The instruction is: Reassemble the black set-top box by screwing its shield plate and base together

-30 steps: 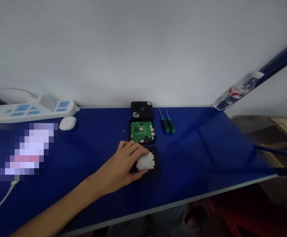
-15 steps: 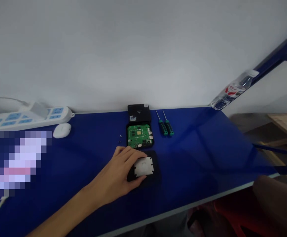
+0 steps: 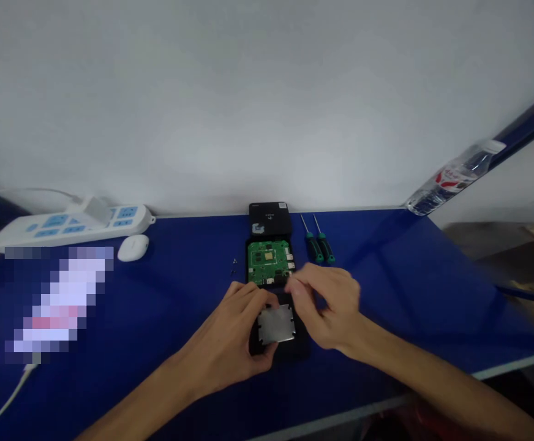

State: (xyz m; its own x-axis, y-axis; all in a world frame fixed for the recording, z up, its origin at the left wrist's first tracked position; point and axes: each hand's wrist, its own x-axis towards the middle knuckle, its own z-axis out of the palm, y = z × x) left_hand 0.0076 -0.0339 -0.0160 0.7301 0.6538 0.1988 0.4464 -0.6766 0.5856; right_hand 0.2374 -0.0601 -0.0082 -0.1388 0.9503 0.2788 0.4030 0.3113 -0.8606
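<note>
Deep-blue tabletop (image 3: pixel 193 251) against a pale grey wall (image 3: pixel 267 110). At its middle lies a notched silver metal plate (image 3: pixel 277 324), over a black casing part (image 3: pixel 297 350). At the plate's 9 o'clock, the left hand (image 3: pixel 239 334) pinches it between thumb and fingers, seemingly by its far and near edges. At 2 o'clock, the right hand (image 3: pixel 334 306) has thumb and forefinger pressed together close to the plate's corner; whether anything small sits between them cannot be told. An exposed green circuit board (image 3: pixel 262 267) is at 12 o'clock, tiny screws (image 3: pixel 235 261) at 11, two green-handled screwdrivers (image 3: pixel 313 248) at 1. Good handling here, by my judgement, means a firm, level brace from the left, fingertips clear of the notches, and a light, slow right pinch that never brushes the bare board just beyond
</note>
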